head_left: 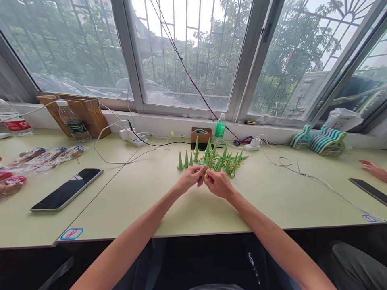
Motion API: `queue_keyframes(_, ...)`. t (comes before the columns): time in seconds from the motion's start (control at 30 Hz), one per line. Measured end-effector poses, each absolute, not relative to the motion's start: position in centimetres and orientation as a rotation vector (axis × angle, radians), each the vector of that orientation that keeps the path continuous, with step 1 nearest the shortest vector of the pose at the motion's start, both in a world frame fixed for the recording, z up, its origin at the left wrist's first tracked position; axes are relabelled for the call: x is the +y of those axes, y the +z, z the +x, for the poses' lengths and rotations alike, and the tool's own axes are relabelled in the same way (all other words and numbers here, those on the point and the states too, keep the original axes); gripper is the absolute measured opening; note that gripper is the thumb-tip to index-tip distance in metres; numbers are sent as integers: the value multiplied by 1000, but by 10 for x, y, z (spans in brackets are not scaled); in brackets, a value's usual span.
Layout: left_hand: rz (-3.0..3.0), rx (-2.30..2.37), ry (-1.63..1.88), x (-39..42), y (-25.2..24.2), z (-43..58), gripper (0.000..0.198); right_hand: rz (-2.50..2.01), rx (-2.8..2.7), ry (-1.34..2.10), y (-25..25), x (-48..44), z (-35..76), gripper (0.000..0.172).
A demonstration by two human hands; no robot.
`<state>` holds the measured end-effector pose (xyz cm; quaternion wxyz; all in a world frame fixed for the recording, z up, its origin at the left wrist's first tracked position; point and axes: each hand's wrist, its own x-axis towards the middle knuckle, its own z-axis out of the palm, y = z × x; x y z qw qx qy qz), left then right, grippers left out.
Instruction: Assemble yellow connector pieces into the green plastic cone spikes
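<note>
My left hand [191, 178] and my right hand [220, 183] meet over the table, fingers pinched together. Between them is a small green cone-shaped piece, mostly covered by the fingers. A small yellow part [206, 175] shows at the right fingertips. Just beyond the hands lies a cluster of green plastic cones [224, 152], some upright and some tipped over, several with small yellow parts attached. To the left of this cluster, a few green cones [180, 161] stand upright in a row.
A small cardboard box [198, 137] and a green-labelled bottle [220, 128] stand behind the cones. Left are a phone [68, 189] and wrapped packets [51, 158]. White cables [302, 174] cross the table. At right are stacked teal and pink items [328, 141] and another person's hand [373, 169].
</note>
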<state>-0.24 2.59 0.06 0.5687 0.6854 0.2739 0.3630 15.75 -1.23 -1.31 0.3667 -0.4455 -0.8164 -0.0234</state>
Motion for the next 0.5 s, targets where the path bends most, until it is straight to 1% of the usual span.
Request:
queue_keyframes(0.23,1577,660,858,23,3,-2,47,-1141,-2081,-11,-15,-9,159,22)
queue_keyframes(0.5,1562,700,887,23,4,-1,46,-1132,-2022,124,-18,-6,160,29)
